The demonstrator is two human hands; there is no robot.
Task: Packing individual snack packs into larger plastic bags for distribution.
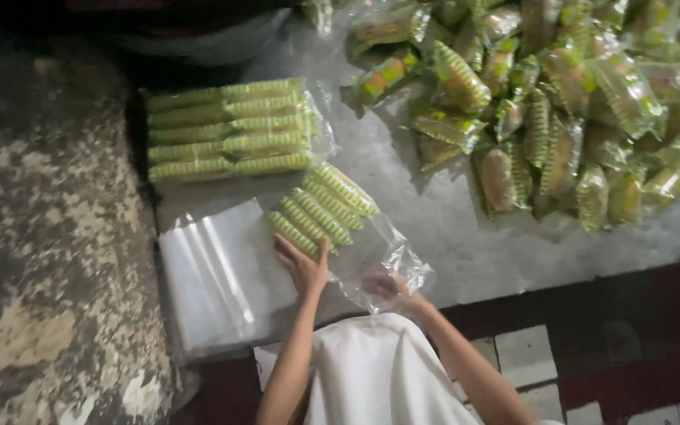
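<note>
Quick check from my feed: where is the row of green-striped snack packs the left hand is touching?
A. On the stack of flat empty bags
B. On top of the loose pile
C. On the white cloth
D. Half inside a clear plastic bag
D: the left hand presses the row of packs at the mouth of the clear plastic bag, which the right hand holds.

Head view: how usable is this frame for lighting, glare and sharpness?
Head view: dim overall, the top left corner nearly black; glare streaks on the stack of clear bags; the loose packet pile is soft and casts dark shadows on the grey surface; the left hand reads clearly, the right hand is blurred behind crinkled plastic.
</note>
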